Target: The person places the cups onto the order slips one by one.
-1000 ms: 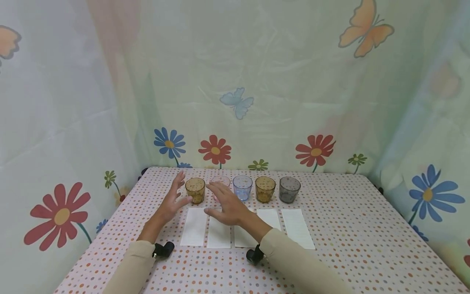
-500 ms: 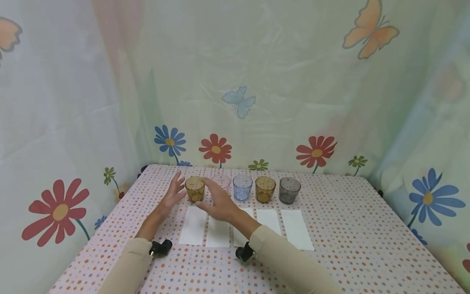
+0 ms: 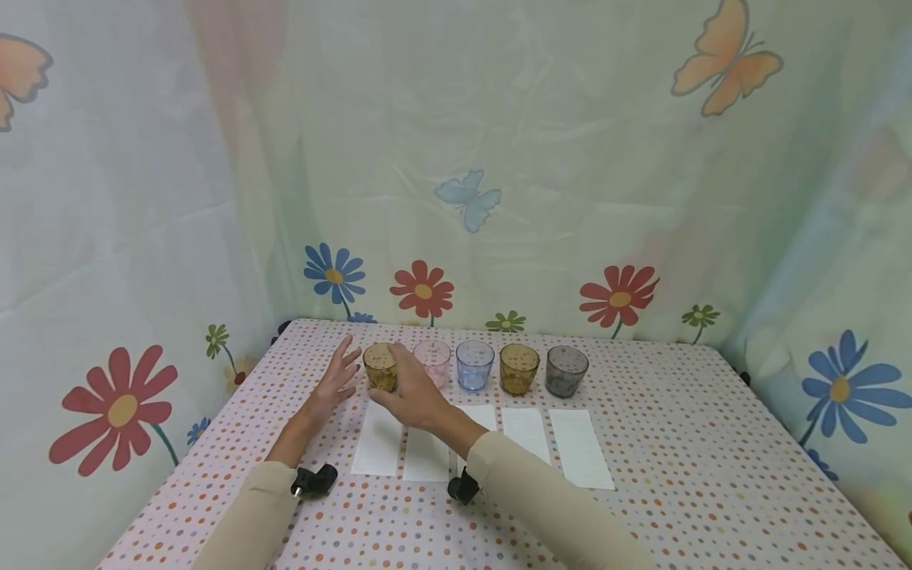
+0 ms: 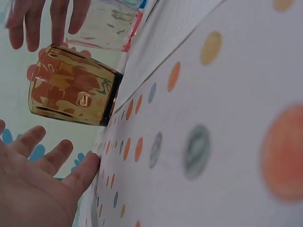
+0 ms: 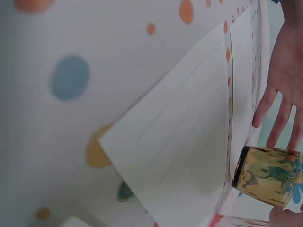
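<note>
An amber glass cup (image 3: 380, 366) stands upright at the left end of a row of cups, between the two hands. My left hand (image 3: 331, 388) is at its left with fingers spread, apart from the glass. On the other side, my right hand (image 3: 420, 392) has its fingers extended at the cup's right edge and partly covers it. In the left wrist view a right fingertip meets the outline of the amber cup (image 4: 73, 87); whether it touches is hard to tell. Neither hand grips anything. A pink cup (image 3: 438, 366) stands just right of the right hand's fingers.
Rightward in the row stand a blue cup (image 3: 474, 366), a second amber cup (image 3: 518, 370) and a grey cup (image 3: 566, 373). Several white paper strips (image 3: 582, 449) lie before them on the dotted tablecloth (image 3: 684, 475). A flowered curtain (image 3: 556, 158) hangs behind and at both sides.
My right hand has moved left, from in front of the pink cup to the left amber cup's right side. The left hand has shifted only slightly, and the cups stay in place.
</note>
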`<action>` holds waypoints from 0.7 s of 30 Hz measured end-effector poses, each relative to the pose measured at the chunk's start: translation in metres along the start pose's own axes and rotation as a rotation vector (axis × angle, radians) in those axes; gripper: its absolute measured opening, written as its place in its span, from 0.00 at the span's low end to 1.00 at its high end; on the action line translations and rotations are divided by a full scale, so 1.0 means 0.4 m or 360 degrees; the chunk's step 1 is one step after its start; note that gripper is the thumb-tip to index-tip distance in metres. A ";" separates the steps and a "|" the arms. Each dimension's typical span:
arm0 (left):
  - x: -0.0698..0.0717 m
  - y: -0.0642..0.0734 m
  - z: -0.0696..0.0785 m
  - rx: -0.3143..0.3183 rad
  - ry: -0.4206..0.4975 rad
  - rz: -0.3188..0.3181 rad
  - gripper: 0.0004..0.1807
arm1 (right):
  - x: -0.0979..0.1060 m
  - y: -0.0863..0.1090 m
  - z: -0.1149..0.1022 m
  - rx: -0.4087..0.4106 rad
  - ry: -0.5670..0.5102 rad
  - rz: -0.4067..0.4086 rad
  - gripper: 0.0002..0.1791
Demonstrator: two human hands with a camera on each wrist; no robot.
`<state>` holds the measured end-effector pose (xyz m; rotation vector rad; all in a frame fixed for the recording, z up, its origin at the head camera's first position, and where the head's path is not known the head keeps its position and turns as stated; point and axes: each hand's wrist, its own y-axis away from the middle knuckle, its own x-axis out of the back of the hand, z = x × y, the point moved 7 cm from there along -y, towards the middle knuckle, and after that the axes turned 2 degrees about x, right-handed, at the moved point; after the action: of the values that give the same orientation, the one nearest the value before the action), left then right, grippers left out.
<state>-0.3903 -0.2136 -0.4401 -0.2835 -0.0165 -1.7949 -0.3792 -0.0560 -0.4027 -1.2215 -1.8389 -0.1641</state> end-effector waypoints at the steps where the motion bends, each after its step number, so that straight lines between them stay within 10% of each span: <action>1: 0.000 0.000 -0.001 0.0004 0.0002 -0.0003 0.38 | -0.002 -0.004 0.000 -0.0010 0.0033 -0.0013 0.46; 21: 0.003 -0.009 -0.017 0.0053 0.0052 0.0020 0.39 | -0.030 -0.057 0.021 -0.0234 0.0039 0.0046 0.48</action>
<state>-0.3952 -0.2150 -0.4458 -0.2304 -0.0212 -1.7846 -0.4010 -0.0711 -0.4087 -1.3405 -1.8125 -0.3014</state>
